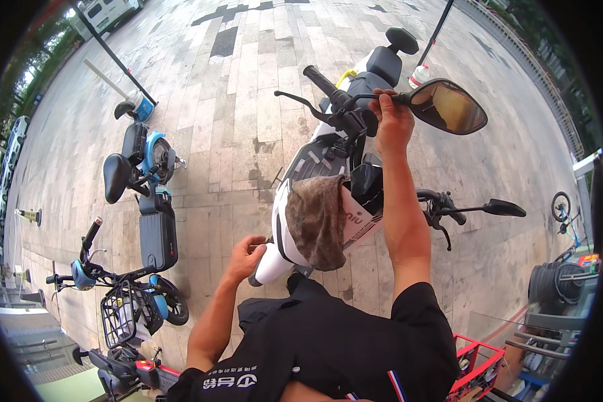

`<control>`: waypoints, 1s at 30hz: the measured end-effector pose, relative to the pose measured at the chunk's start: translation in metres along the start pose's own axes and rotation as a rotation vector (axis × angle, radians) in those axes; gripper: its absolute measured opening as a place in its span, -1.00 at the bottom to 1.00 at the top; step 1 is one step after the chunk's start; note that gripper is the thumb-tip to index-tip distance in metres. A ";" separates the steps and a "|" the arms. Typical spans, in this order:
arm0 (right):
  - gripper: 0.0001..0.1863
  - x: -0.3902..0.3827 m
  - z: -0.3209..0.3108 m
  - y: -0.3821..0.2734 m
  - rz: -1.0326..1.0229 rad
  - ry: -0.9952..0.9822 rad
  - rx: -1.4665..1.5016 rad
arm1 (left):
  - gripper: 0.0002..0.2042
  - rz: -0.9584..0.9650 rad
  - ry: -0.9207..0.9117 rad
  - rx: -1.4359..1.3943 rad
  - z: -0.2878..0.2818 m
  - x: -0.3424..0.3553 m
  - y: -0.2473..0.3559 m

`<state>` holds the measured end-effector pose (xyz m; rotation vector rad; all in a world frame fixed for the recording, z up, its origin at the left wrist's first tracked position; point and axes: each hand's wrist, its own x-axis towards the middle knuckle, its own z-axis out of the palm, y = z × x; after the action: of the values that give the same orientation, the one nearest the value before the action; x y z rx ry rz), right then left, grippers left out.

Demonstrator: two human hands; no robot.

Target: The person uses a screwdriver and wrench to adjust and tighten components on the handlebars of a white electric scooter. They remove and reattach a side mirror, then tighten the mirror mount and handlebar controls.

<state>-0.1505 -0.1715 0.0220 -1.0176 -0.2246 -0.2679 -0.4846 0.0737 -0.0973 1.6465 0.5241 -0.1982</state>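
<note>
A white electric scooter (283, 228) stands in front of me, its front end toward me and a brown-grey rag (318, 224) draped over its front panel. My right hand (392, 127) reaches up to the handlebar, fingers closed around the stem of a rearview mirror (449, 107). Beside that hand are the black grip (320, 80) and brake lever (301, 104). Lower down, my left hand (246, 256) is at the scooter's white front fender (270, 263), its fingers drawn together. Whatever lies between those fingertips is too small to make out.
To the left stands a blue-and-black electric bike (157, 234) with a wire basket (120, 315). The scooter's other mirror (504, 208) juts out rightward. A red crate (476, 365) sits at lower right, near black tyres (556, 281). A bottle (419, 76) stands by a pole.
</note>
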 end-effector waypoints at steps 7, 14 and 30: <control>-0.87 0.007 -0.004 0.025 0.013 0.041 -0.035 | -0.73 0.258 -0.133 0.027 -0.013 0.079 0.101; -0.83 0.003 0.004 0.020 -0.074 -0.040 -0.261 | -0.76 0.715 -0.316 0.294 0.003 0.167 0.223; -0.81 -0.036 0.047 0.036 -0.244 0.335 -0.509 | -0.75 1.191 -1.042 0.476 0.089 0.330 0.315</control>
<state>-0.1759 -0.1089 0.0056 -1.4280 0.0309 -0.7372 -0.0391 0.0403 0.0309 1.7617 -1.3553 -0.2523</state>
